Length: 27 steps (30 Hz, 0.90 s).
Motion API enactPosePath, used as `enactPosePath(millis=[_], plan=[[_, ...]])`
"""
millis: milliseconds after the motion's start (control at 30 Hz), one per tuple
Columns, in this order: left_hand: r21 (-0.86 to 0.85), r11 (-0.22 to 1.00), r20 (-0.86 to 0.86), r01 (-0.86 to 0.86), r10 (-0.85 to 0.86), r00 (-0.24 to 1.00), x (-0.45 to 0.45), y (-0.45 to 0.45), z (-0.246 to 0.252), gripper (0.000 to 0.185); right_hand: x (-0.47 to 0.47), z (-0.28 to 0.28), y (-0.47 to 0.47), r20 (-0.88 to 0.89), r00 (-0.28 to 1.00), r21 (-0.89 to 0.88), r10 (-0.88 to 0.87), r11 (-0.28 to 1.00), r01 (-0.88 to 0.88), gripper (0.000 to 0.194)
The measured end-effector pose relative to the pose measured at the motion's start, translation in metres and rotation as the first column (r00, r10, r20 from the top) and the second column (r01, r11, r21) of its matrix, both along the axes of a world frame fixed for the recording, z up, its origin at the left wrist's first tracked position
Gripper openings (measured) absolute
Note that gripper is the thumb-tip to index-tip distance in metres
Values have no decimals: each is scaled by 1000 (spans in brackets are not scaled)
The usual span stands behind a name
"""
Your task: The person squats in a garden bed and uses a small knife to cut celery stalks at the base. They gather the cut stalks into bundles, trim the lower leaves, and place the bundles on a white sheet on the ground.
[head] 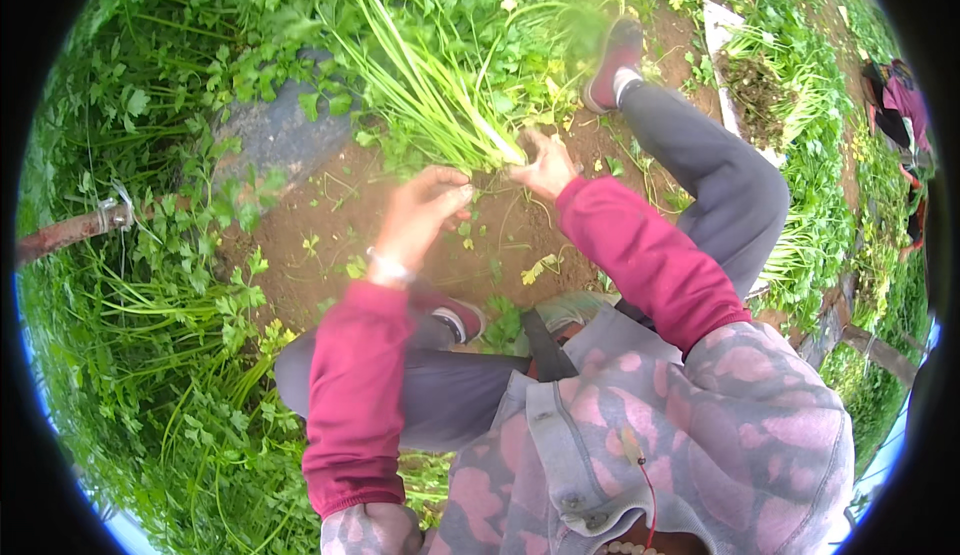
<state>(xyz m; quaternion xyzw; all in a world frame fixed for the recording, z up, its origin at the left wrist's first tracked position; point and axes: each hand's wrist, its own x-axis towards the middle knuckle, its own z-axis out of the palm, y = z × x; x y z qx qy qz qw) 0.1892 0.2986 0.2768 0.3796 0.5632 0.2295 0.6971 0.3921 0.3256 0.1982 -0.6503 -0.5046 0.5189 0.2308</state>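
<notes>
A bunch of celery stalks [427,90] lies before me, its pale bases towards me and its leafy tops away. My right hand [549,166] is at the bases on the right, fingers bent against them; whether it grips them is not plain. At the left edge of the bases is my left hand [433,206], its thumb and fingers curled close together, slightly blurred. I cannot tell if a thin stem is between them. Loose leaves and thin stems lie on the brown soil [495,255] below both hands.
Dense leafy celery plants [187,330] stand on the left, near a rusty metal pipe [75,236] with wire. Dark plastic sheeting [281,135] covers ground at upper left. Cut celery [806,105] with rooty soil lies on a white sheet [724,30] at right. Another person [904,109] is at far right.
</notes>
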Motion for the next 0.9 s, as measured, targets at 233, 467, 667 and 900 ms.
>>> enactPosePath(millis=[233,467,667,900], plan=[[-273,900,321,-340,419,849,21,-2,-56,53,-3,51,-54,-35,983,240,182,956,-168,32],[-43,879,147,-475,476,867,45,9,-35,30,9,37,-113,-66,930,255,363,907,-336,24],[248,877,110,-412,397,911,38,0,-39,28,51,-14,-93,435,580,-287,689,717,-636,46],[-32,933,183,-359,359,915,40,-5,-76,34,19,10,-83,-636,772,-198,7,965,-172,52]])
